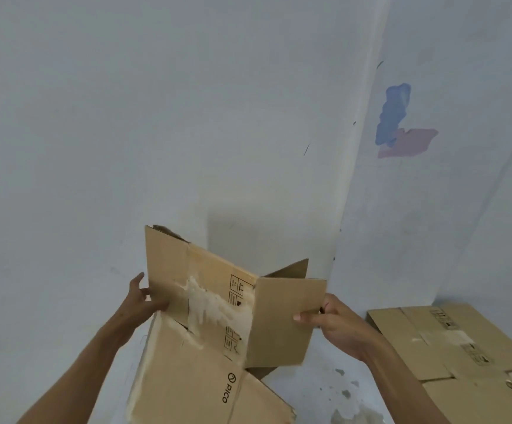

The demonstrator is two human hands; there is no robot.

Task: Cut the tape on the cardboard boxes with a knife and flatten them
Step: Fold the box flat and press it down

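Gripping cardboard box (218, 316), 2 hands.

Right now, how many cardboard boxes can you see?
2. One opened cardboard box is held up between both hands in the middle. One flattened cardboard box lies on the floor at right, though more may be stacked under it.

Single head-worn view, forward and slightly down, close over the hands, toward a wall corner (349, 185).

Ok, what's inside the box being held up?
The cardboard box shows only bare inner panels between the left hand and right hand; its front flap hides the rest.
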